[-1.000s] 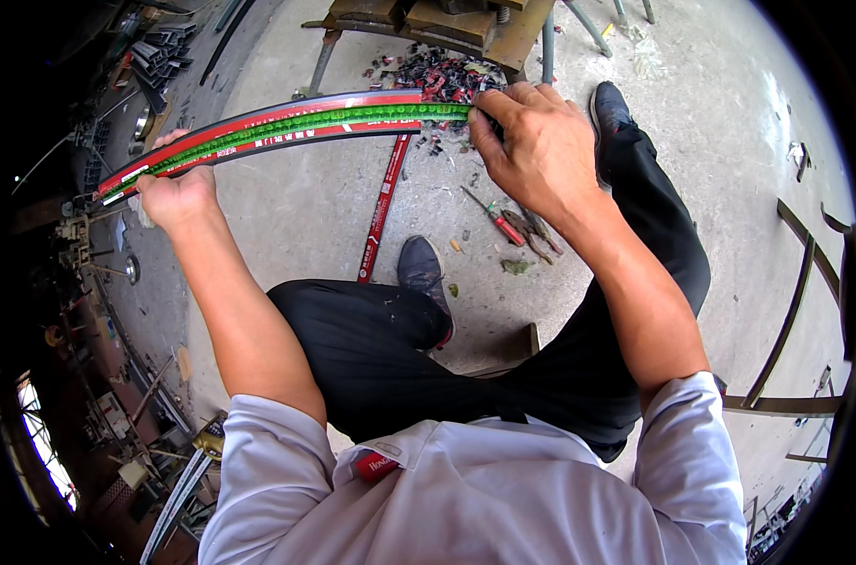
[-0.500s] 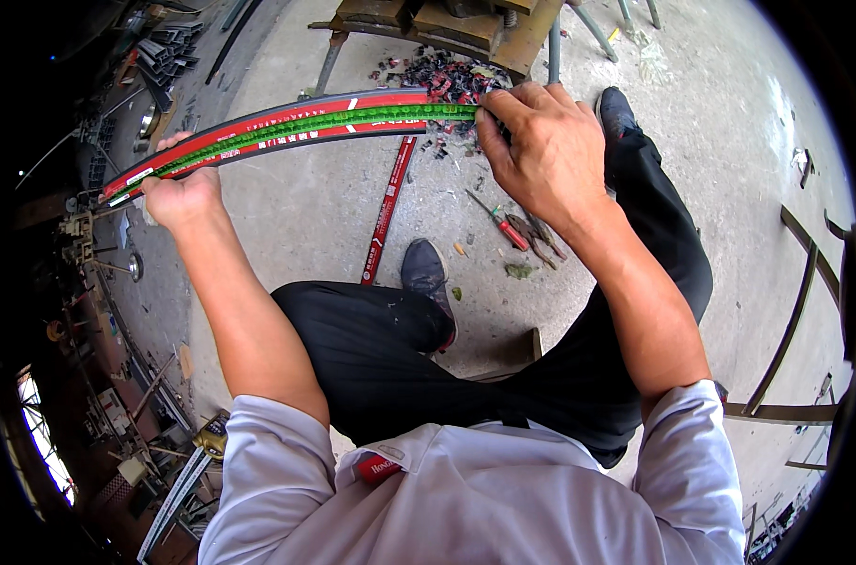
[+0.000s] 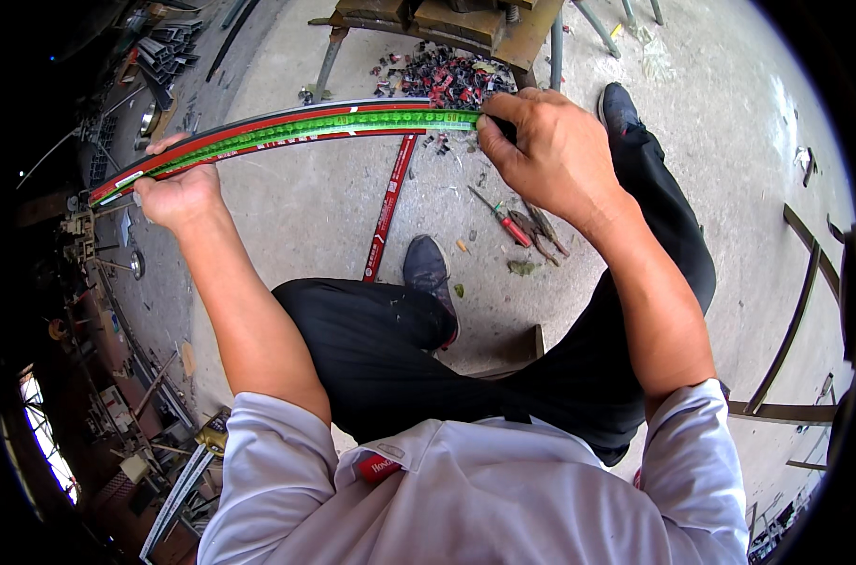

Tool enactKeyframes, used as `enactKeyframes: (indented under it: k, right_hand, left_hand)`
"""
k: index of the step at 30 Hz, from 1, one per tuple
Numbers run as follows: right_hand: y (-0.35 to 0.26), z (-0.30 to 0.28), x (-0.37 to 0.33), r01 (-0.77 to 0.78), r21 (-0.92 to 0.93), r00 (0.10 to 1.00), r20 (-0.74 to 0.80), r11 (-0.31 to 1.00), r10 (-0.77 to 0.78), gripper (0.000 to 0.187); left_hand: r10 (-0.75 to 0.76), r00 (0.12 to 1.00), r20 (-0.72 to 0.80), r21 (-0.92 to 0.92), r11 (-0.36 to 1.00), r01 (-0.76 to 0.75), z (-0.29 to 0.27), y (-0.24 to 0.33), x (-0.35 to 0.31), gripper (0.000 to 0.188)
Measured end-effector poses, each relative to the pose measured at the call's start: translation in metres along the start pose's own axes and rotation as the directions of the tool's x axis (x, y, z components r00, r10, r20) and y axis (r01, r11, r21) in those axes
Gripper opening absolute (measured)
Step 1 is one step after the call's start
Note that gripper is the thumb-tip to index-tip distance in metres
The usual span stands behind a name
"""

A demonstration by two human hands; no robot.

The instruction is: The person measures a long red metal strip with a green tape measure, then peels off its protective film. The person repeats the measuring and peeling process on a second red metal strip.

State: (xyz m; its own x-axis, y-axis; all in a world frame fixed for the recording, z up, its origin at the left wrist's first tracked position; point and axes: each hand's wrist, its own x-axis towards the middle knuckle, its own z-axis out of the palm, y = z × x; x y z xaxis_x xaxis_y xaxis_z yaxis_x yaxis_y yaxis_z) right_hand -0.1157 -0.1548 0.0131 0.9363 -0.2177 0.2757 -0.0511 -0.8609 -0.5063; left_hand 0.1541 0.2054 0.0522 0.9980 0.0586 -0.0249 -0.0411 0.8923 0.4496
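Note:
A long profile strip with a red face and dark edges [image 3: 390,105] spans from far left to the middle, raised off the floor. My left hand [image 3: 179,194] is closed round its left part, and some of its fingers are hidden behind the strip. Along the strip's face runs a green tape measure blade [image 3: 404,121]. My right hand [image 3: 552,141] pinches the blade's right end between thumb and fingers, just beyond the strip's end. The left end of the blade passes under my left thumb; whether a case is there I cannot tell.
A heap of black and red scraps [image 3: 456,77] lies under a metal bench [image 3: 461,28]. On the floor are a red bar [image 3: 388,215], a red-handled screwdriver [image 3: 514,230] and pliers [image 3: 546,232]. Curved metal strips [image 3: 791,325] lie at right; clutter fills the left side.
The strip has tilted, so less of its red face shows and the tape's markings show more clearly. My left hand has shifted slightly left, my right hand slightly right and nearer.

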Motion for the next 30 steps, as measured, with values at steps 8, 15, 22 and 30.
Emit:
enactKeyframes:
  k: [8,15,22,30]
  right_hand:
    - [-0.004,-0.017,0.007,-0.197,0.003,0.944,0.27,0.98,0.189,0.027]
    - [0.007,-0.016,0.012,-0.223,0.03,0.903,0.384,0.974,0.195,0.031]
    - [0.011,-0.022,0.014,-0.263,0.127,0.848,0.503,0.956,0.167,0.031]
    - [0.016,-0.018,0.014,-0.268,0.219,0.843,0.524,0.938,0.119,0.025]
  left_hand:
    - [-0.013,1.0,0.003,0.016,1.0,0.013,0.002,-0.003,-0.002,0.06]
    - [-0.029,0.999,0.013,0.047,0.998,0.029,0.004,-0.006,-0.003,0.065]
    - [-0.063,0.998,0.023,0.041,0.997,0.062,0.006,-0.005,-0.004,0.068]
    - [-0.035,0.999,-0.009,0.082,0.996,0.036,0.008,-0.009,-0.004,0.062]
